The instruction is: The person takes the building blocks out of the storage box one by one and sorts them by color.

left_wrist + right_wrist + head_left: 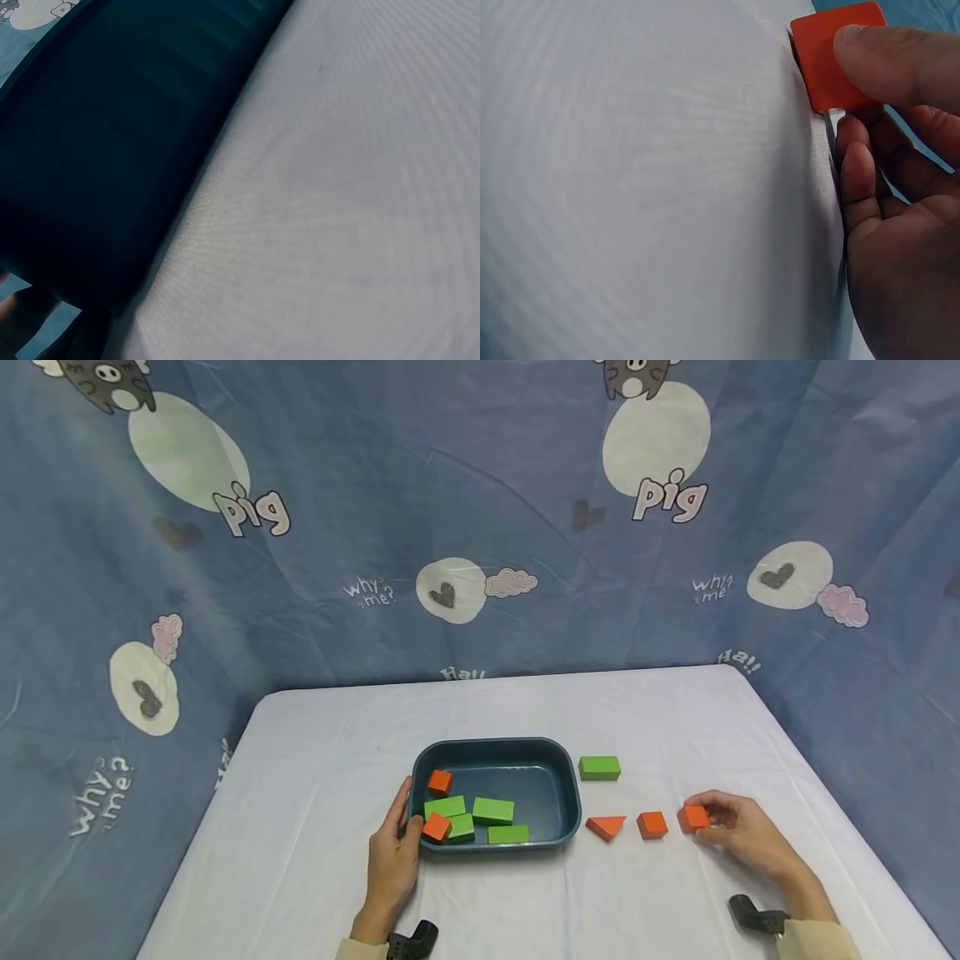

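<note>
A dark blue tray (540,793) holds several green blocks (492,811) and two orange blocks (439,782). My left hand (392,860) holds the tray's left end, thumb by the rim and fingers along the outer wall; the left wrist view shows the tray's dark side (112,150) and only part of the fingers. At the right, my right hand (750,837) pinches an orange cube (693,818) between thumb and fingers. In the right wrist view the thumb lies across the cube's (821,60) face, close to the cloth.
Between tray and right hand lie an orange triangular block (606,827) and another orange cube (652,825). A green rectangular block (599,767) sits right of the tray's far corner. White cloth (315,810) covers the table; a blue printed curtain (480,510) hangs behind and beside it.
</note>
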The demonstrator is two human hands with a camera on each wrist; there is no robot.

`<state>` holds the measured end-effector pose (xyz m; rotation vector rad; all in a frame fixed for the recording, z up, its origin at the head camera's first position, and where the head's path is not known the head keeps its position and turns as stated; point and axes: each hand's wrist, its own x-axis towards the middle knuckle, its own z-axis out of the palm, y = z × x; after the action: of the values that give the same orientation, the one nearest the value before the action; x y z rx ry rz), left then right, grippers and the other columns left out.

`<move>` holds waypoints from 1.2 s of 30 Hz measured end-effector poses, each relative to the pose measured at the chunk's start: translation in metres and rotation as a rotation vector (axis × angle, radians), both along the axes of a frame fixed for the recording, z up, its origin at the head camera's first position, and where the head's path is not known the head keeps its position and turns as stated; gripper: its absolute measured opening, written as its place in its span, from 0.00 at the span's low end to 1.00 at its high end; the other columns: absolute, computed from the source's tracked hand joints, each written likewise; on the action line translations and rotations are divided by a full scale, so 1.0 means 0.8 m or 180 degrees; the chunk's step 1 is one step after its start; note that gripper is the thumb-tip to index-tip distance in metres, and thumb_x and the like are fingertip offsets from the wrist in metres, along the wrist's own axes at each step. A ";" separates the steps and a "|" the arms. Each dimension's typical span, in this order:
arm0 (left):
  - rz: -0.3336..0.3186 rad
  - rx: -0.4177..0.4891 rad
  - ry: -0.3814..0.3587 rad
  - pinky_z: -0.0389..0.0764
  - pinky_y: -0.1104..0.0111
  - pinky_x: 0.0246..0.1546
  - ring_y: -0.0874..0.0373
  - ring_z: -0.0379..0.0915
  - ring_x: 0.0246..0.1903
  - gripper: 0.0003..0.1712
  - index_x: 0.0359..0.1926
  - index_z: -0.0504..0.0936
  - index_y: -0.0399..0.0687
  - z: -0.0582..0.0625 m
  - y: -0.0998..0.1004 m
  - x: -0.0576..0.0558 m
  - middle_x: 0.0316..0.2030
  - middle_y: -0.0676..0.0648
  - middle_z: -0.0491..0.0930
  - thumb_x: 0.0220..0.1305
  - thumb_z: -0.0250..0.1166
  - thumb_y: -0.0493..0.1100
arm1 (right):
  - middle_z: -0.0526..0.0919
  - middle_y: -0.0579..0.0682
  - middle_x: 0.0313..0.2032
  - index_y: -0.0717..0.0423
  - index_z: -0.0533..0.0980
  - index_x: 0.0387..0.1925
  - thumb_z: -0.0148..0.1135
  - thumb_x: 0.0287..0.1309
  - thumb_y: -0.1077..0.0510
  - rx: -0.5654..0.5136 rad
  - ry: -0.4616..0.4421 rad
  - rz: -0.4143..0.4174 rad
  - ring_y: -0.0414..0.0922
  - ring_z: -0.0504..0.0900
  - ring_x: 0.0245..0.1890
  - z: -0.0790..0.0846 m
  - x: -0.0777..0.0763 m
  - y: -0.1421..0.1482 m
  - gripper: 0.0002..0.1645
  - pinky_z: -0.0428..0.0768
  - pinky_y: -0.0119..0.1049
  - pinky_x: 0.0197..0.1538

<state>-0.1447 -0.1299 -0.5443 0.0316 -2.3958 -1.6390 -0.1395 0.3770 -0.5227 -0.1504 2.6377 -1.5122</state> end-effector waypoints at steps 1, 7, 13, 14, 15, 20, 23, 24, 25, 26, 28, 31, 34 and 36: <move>-0.0002 0.0002 0.0009 0.60 0.86 0.60 0.54 0.74 0.62 0.32 0.77 0.66 0.50 0.000 -0.001 0.000 0.64 0.47 0.76 0.74 0.58 0.36 | 0.85 0.56 0.43 0.69 0.79 0.52 0.72 0.50 0.72 0.0038 -0.0026 -0.0025 0.39 0.81 0.37 -0.001 0.000 -0.001 0.25 0.78 0.29 0.40; 0.0002 0.0000 0.0067 0.61 0.86 0.60 0.52 0.76 0.61 0.32 0.76 0.66 0.50 -0.002 -0.003 0.001 0.64 0.46 0.76 0.74 0.58 0.36 | 0.84 0.55 0.44 0.67 0.79 0.53 0.74 0.48 0.71 0.0115 -0.0139 -0.0061 0.40 0.78 0.38 -0.002 -0.002 -0.005 0.27 0.77 0.30 0.41; 0.0004 -0.0004 0.0002 0.60 0.86 0.60 0.52 0.76 0.61 0.32 0.77 0.66 0.52 -0.004 -0.003 0.001 0.64 0.47 0.75 0.74 0.58 0.36 | 0.83 0.60 0.47 0.69 0.77 0.57 0.74 0.48 0.72 -0.0035 0.0044 0.0065 0.41 0.79 0.36 0.001 -0.001 -0.002 0.31 0.79 0.30 0.38; 0.0009 0.0002 -0.0017 0.60 0.86 0.60 0.52 0.75 0.61 0.32 0.77 0.66 0.52 -0.004 -0.002 0.001 0.64 0.48 0.75 0.74 0.58 0.37 | 0.83 0.61 0.47 0.70 0.77 0.57 0.75 0.48 0.71 -0.0057 0.0088 0.0077 0.41 0.79 0.36 0.003 -0.001 -0.002 0.31 0.79 0.30 0.38; 0.0006 -0.0007 -0.0018 0.60 0.86 0.60 0.52 0.75 0.61 0.32 0.77 0.66 0.52 -0.004 -0.003 0.001 0.64 0.48 0.75 0.75 0.58 0.37 | 0.83 0.61 0.46 0.70 0.77 0.57 0.75 0.49 0.71 -0.0070 0.0134 0.0082 0.41 0.80 0.36 0.004 -0.002 -0.001 0.31 0.80 0.30 0.37; 0.0000 -0.0002 0.0043 0.61 0.86 0.59 0.52 0.77 0.60 0.32 0.77 0.66 0.51 -0.003 -0.004 0.002 0.63 0.47 0.76 0.74 0.58 0.37 | 0.82 0.59 0.45 0.68 0.77 0.57 0.75 0.54 0.66 -0.0029 0.0258 -0.0044 0.42 0.80 0.37 0.014 -0.004 -0.001 0.29 0.78 0.27 0.39; 0.0006 -0.0008 0.0077 0.61 0.86 0.59 0.51 0.77 0.60 0.32 0.77 0.66 0.52 -0.003 -0.004 0.002 0.63 0.46 0.77 0.74 0.59 0.36 | 0.82 0.59 0.48 0.67 0.77 0.58 0.74 0.55 0.66 -0.0061 0.0383 -0.0065 0.44 0.79 0.40 0.021 -0.009 -0.004 0.28 0.76 0.25 0.43; 0.0005 -0.0002 0.0077 0.61 0.86 0.59 0.51 0.77 0.60 0.32 0.77 0.66 0.52 -0.002 -0.004 0.002 0.63 0.46 0.77 0.74 0.59 0.36 | 0.81 0.60 0.49 0.68 0.76 0.58 0.74 0.55 0.67 -0.0071 0.0447 -0.0042 0.46 0.79 0.41 0.024 -0.011 -0.006 0.28 0.76 0.24 0.45; 0.0006 0.0005 0.0068 0.61 0.86 0.60 0.52 0.77 0.60 0.32 0.77 0.66 0.53 -0.002 -0.004 0.001 0.63 0.46 0.77 0.74 0.58 0.36 | 0.81 0.60 0.50 0.68 0.76 0.58 0.73 0.56 0.68 -0.0079 0.0505 -0.0017 0.47 0.78 0.42 0.026 -0.013 -0.008 0.28 0.76 0.24 0.46; -0.0001 0.0011 0.0064 0.61 0.85 0.60 0.52 0.77 0.60 0.32 0.77 0.66 0.53 -0.002 -0.004 0.001 0.63 0.46 0.76 0.74 0.58 0.36 | 0.81 0.59 0.50 0.69 0.76 0.58 0.73 0.56 0.68 -0.0095 0.0546 0.0007 0.47 0.78 0.42 0.029 -0.016 -0.010 0.28 0.76 0.23 0.46; -0.0017 0.0024 0.0048 0.62 0.84 0.60 0.52 0.76 0.61 0.32 0.77 0.66 0.53 -0.002 -0.004 0.000 0.64 0.47 0.76 0.75 0.58 0.37 | 0.81 0.59 0.51 0.69 0.75 0.58 0.72 0.56 0.70 -0.0124 0.0599 0.0054 0.48 0.78 0.43 0.034 -0.021 -0.016 0.28 0.76 0.23 0.47; -0.0040 0.0040 0.0040 0.61 0.83 0.61 0.52 0.75 0.62 0.32 0.77 0.65 0.52 -0.003 -0.004 -0.001 0.65 0.46 0.75 0.75 0.58 0.36 | 0.81 0.58 0.52 0.68 0.75 0.58 0.71 0.56 0.71 -0.0161 0.0641 0.0143 0.49 0.78 0.44 0.040 -0.030 -0.026 0.27 0.77 0.23 0.49; -0.0052 0.0010 0.0056 0.60 0.84 0.61 0.51 0.74 0.63 0.32 0.77 0.65 0.50 -0.004 -0.004 -0.001 0.65 0.45 0.75 0.75 0.57 0.36 | 0.81 0.55 0.51 0.67 0.75 0.58 0.70 0.56 0.72 -0.0223 0.0681 0.0248 0.49 0.78 0.44 0.046 -0.038 -0.036 0.27 0.77 0.24 0.50; -0.0052 -0.0001 0.0067 0.60 0.84 0.61 0.50 0.74 0.63 0.32 0.77 0.65 0.51 -0.004 -0.003 -0.001 0.65 0.45 0.75 0.75 0.57 0.36 | 0.81 0.51 0.51 0.67 0.75 0.59 0.70 0.57 0.72 -0.0264 0.0695 0.0315 0.49 0.78 0.44 0.050 -0.044 -0.042 0.27 0.78 0.25 0.50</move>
<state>-0.1452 -0.1326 -0.5474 -0.0053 -2.3868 -1.6380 -0.1743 0.3434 -0.4826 -0.4712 2.6819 -1.6589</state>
